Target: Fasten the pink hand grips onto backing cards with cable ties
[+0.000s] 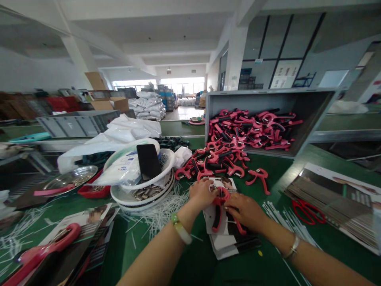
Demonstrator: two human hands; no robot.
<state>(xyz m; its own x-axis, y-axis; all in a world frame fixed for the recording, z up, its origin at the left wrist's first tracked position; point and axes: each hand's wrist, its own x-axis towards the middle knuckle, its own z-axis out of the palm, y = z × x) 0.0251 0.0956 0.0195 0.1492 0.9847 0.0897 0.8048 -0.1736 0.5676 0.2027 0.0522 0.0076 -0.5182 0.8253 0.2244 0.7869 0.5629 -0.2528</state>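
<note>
Left hand [203,194] and right hand [244,212] meet low in front of the wearer, wrists angled down, with a jade-green bangle [180,229] on the left wrist and a metal bracelet [293,246] on the right. Both hands are closed on a red-and-black hand tool [219,210], fingers pinching its red top, and it stands against a printed card [210,216] on a small stack of cards [226,248] on the green tabletop [276,174]. Ahead of the hands, a tilted grey plastic crate [269,94] holds a heap of similar tools [250,131], and more lie spilled [214,163] below it. Ahead and to the left, a white bowl [168,163] rests on stacked white plates [139,204]; it carries a black phone [149,162] and a plastic bag [119,171], and small metal parts [145,192] sit among the plates. White cable ties [157,216] lie scattered beside the left hand. To the right, red scissors [308,211] rest on a stack of printed sheets [327,208]. Print on the cards and bag is too small to read.
</note>
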